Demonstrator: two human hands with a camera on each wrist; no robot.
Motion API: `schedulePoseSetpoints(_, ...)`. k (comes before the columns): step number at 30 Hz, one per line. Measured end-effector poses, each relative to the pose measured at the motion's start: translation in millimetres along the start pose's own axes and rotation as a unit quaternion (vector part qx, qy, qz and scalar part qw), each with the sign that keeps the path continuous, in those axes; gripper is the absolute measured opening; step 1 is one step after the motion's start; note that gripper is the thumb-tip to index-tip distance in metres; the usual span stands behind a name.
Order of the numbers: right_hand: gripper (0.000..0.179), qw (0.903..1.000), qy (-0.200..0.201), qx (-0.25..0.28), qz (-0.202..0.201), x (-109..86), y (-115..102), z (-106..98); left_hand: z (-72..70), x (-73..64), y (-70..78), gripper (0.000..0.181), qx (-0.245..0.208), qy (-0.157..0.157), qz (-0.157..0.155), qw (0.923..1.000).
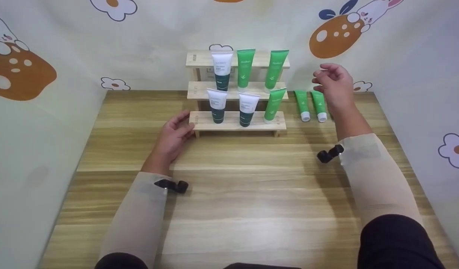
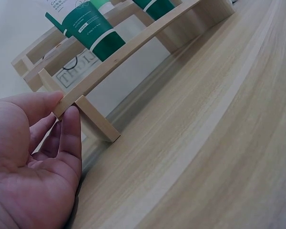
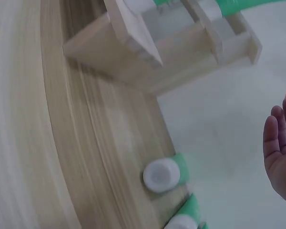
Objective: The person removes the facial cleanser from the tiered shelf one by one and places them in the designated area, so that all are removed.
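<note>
The left hand (image 1: 173, 136) pinches a tiered wooden display rack (image 1: 233, 127), the right hand (image 1: 336, 86) hovers loose and empty; one tug could topple the standing squeeze tubes (image 1: 245, 67).

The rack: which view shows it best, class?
Head view: the rack fits fully in frame, all three tiers. Left wrist view shows it cropped, the left hand pinching its corner; right wrist view, just its right end, blurred.

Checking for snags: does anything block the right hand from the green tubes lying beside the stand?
Nothing visible does: the right hand hangs near the green tubes, with no object showing between them. The wooden stand sits off to their left.
</note>
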State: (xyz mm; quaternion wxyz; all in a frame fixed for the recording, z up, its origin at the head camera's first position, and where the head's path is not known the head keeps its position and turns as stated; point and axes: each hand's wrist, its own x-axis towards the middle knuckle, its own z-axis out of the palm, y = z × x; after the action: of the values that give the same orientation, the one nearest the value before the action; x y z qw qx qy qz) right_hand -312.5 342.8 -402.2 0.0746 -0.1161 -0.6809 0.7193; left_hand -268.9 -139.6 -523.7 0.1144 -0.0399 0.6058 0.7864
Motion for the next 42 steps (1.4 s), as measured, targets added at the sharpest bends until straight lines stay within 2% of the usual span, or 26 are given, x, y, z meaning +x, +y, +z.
schedulePoseSetpoints(8,0.040,0.9971,-0.043,0.018,-0.060,-9.2,-3,29,-0.9,2.1,-1.0,0.060,0.006,-0.001,-0.001,1.0000)
schedulePoseSetpoints(12,0.039,0.9944,-0.061,0.015,-0.085,-11.4,-2,43,-0.6,1.8,-1.6,0.061,0.008,-0.002,-0.002,1.0000)
schedulePoseSetpoints(17,0.044,0.9916,-0.084,0.024,-0.095,-14.2,-2,56,0.6,0.9,-1.9,0.062,0.013,-0.002,-0.001,0.9999)
schedulePoseSetpoints(21,0.049,0.9895,-0.094,0.033,-0.104,-15.8,-6,63,1.0,0.4,-2.0,0.063,0.012,-0.003,0.000,0.9999)
schedulePoseSetpoints(27,0.047,0.9861,-0.110,0.035,-0.120,-17.3,-14,71,0.7,-0.1,-1.0,0.061,0.012,-0.002,-0.004,0.9999)
schedulePoseSetpoints(34,0.063,0.9814,-0.127,0.044,-0.137,-17.3,-19,80,0.7,0.0,-0.6,0.061,0.011,0.000,-0.004,0.9999)
schedulePoseSetpoints(42,0.056,0.9732,-0.153,0.060,-0.160,-17.5,-19,87,-0.5,1.3,-0.1,0.061,-0.003,-0.004,0.000,1.0000)
